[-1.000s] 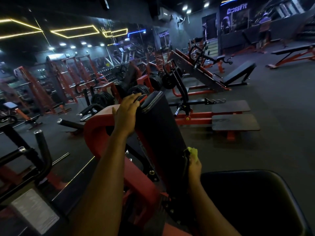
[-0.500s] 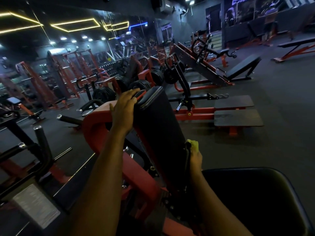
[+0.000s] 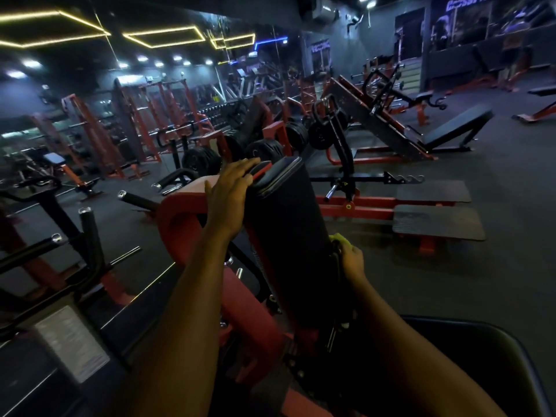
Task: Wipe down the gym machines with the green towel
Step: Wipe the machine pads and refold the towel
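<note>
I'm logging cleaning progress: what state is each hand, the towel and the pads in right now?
left hand, open, fingers resting on the back pad's top edge.
right hand, gripping the green towel against the pad's right side.
green towel, bunched, mostly hidden by the hand.
back pad, upright, touched by both hands.
seat pad, untouched by either hand.

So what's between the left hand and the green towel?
Head view: the black back pad, left hand at its top, green towel at its right edge.

The back pad [image 3: 282, 224] stands between your hands: left hand [image 3: 228, 200] atop it, right hand [image 3: 352, 263] holding the towel [image 3: 338, 238] against its side.
</note>
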{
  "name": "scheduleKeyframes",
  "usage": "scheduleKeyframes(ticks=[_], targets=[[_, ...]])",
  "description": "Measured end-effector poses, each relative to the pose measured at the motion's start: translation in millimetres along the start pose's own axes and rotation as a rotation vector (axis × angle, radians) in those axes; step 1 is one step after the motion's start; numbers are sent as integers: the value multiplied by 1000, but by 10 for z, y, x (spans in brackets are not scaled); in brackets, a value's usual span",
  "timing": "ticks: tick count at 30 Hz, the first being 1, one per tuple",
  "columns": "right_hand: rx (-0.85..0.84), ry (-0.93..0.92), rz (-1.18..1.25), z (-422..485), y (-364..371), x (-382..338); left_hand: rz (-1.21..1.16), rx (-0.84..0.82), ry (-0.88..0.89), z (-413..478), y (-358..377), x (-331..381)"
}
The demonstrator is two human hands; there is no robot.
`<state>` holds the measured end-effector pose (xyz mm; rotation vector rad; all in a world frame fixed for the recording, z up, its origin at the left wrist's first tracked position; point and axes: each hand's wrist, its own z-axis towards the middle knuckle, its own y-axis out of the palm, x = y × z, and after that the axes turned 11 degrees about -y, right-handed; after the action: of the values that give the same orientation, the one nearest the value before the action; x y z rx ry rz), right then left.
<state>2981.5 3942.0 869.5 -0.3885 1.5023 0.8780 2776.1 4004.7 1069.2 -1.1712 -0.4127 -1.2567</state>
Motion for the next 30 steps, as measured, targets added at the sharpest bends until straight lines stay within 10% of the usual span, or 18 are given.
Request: scheduleKeyframes(ticks=[8,16,24,30], targets=[[-255,-288,93,172,206,-484,-23,6,13,40,1,-39],[-156,-53,-41,114,-113,48,-49,-1,18,79,-5,-105],[-286,-366,159,456,574,-1176,-76,-6,14,116,4,-117],[-261,-285,125,260,183,-510,-63,-1,9,131,8,-167]])
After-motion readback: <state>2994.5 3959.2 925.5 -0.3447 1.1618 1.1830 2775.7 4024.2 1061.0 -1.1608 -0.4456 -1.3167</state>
